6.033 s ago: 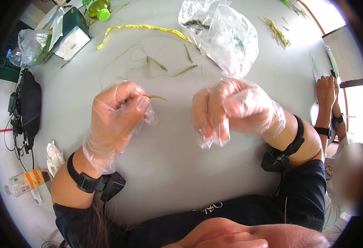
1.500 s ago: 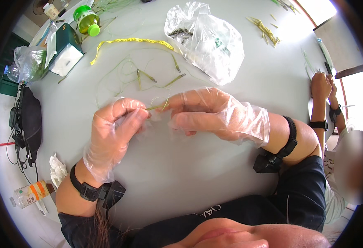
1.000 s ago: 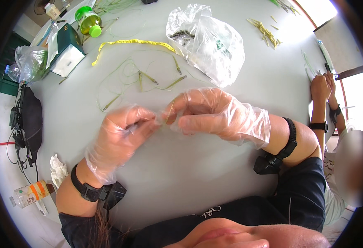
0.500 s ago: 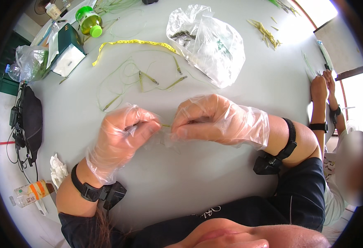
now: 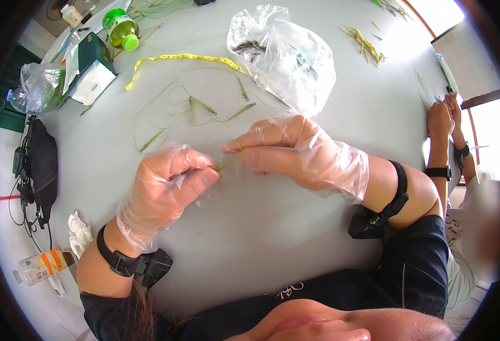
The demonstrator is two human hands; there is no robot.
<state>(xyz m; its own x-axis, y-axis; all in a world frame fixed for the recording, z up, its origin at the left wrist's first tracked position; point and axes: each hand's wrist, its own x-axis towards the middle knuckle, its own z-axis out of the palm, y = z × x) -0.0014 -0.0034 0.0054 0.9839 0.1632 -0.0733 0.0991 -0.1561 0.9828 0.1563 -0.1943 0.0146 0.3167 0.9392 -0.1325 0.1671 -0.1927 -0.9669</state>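
Both my hands wear clear plastic gloves and meet over the near middle of the table. My left hand [image 5: 167, 179] is closed in a pinch on one end of a short, thin green piece [image 5: 226, 165]. Across the small gap, my right hand [image 5: 295, 150] is also closed, thumb and forefinger together on a thin green line that loops up at the fingertips; how it joins the piece is too small to tell. Just beyond my hands lie several slim green pieces [image 5: 205, 106] with dark metal-looking ends and loose thin green line [image 5: 173, 85].
A crumpled clear plastic bag [image 5: 301, 62] with dark small items lies beyond my right hand, beside a yellow measuring tape [image 5: 187, 56]. Far left stand a green-capped bottle [image 5: 119, 25] and a dark green box [image 5: 93, 68]. Yellowish strips [image 5: 364, 42] lie far right, near another person's hands [image 5: 443, 113].
My right hand has lifted slightly away from my left, its fingers straighter, and a loop of green line now shows at its fingertips. My left hand has barely moved.
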